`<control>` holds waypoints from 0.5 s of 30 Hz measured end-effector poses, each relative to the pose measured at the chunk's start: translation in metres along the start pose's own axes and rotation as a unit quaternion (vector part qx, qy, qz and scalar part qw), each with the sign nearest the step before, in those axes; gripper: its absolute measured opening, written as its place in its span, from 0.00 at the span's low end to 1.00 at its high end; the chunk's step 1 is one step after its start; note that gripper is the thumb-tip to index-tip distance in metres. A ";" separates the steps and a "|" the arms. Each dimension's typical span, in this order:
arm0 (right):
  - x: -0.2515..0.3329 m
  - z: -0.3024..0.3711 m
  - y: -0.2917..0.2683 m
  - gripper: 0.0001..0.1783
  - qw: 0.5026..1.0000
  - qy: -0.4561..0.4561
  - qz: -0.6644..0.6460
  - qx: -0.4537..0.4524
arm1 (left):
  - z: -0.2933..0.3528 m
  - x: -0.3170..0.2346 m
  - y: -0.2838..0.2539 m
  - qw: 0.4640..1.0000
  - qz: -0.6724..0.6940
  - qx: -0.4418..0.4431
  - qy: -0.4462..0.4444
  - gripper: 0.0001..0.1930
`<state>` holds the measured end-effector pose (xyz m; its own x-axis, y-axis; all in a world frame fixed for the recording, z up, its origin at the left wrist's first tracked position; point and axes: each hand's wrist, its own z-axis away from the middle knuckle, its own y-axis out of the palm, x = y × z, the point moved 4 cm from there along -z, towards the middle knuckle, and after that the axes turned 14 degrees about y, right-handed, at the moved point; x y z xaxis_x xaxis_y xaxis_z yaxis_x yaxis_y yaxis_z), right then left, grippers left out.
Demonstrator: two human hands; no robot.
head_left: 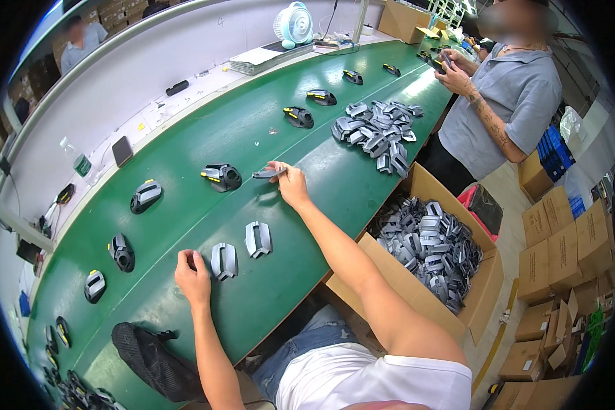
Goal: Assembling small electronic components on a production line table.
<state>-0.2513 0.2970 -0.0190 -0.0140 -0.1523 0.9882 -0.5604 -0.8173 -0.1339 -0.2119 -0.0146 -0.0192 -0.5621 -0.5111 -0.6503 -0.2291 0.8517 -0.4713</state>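
Note:
Over the green table, my right hand [292, 186] pinches a grey plastic shell [266, 173] by its end. Just left of that shell sits a black-and-grey housing with yellow tabs [222, 177]. Closer to me, two grey frame-shaped shells lie side by side, a left one [224, 261] and a right one [258, 239], each with a long slot. Beside the left shell, my left hand [193, 277] rests low over the table with its fingers curled in. Whatever those fingers may hold is hidden.
Grey shells are heaped in a pile [379, 130] and in an open carton [427, 249] at right. More black housings [145, 196] line the table. A black mesh bag [154, 359] lies near my left forearm. A person in grey [502, 102] works at far right.

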 end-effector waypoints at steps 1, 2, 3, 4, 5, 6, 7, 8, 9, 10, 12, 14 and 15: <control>-0.001 0.000 0.000 0.20 1.000 -0.001 0.000 0.000 | 0.000 0.000 0.000 1.000 0.001 -0.003 -0.001 0.08; -0.004 0.000 0.000 0.21 1.000 0.003 0.007 0.000 | 0.001 0.000 -0.001 1.000 0.001 -0.004 0.000 0.08; -0.006 -0.001 0.001 0.21 1.000 0.006 0.014 0.002 | 0.002 0.000 0.000 1.000 0.003 -0.003 -0.004 0.08; -0.007 -0.002 0.001 0.21 1.000 0.004 0.014 0.003 | 0.002 0.001 0.000 1.000 0.004 -0.001 -0.007 0.08; -0.008 -0.004 0.000 0.21 1.000 0.007 0.015 0.000 | 0.000 0.001 0.002 1.000 0.004 -0.004 -0.007 0.08; -0.008 -0.003 0.000 0.22 1.000 0.012 0.015 -0.001 | 0.000 0.000 0.002 1.000 0.004 -0.004 -0.003 0.08; -0.008 -0.002 0.001 0.22 1.000 0.013 0.015 0.002 | 0.000 0.000 0.002 1.000 0.004 -0.004 0.002 0.08; -0.008 -0.002 0.001 0.21 1.000 0.008 0.006 -0.010 | 0.001 0.000 0.001 1.000 0.002 -0.005 0.000 0.08; -0.007 -0.001 0.000 0.21 1.000 0.003 -0.004 -0.023 | 0.000 0.000 0.001 1.000 0.005 -0.004 0.000 0.08; -0.006 -0.001 0.000 0.21 1.000 0.003 -0.004 -0.023 | 0.000 0.001 0.001 1.000 0.008 -0.003 -0.001 0.08; -0.005 -0.003 0.001 0.21 1.000 0.003 0.004 -0.019 | 0.000 0.002 0.001 1.000 0.002 -0.005 -0.001 0.08; -0.012 -0.005 0.000 0.22 1.000 0.012 0.020 -0.011 | 0.000 0.002 0.001 1.000 -0.003 -0.008 0.001 0.08; -0.013 -0.004 0.001 0.22 0.999 0.022 0.035 0.001 | 0.002 0.002 0.001 1.000 -0.003 -0.004 -0.001 0.08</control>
<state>-0.2556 0.3005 -0.0318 -0.0902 -0.1846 0.9787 -0.5549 -0.8067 -0.2033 -0.2122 -0.0149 -0.0227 -0.5598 -0.5160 -0.6484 -0.2392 0.8498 -0.4697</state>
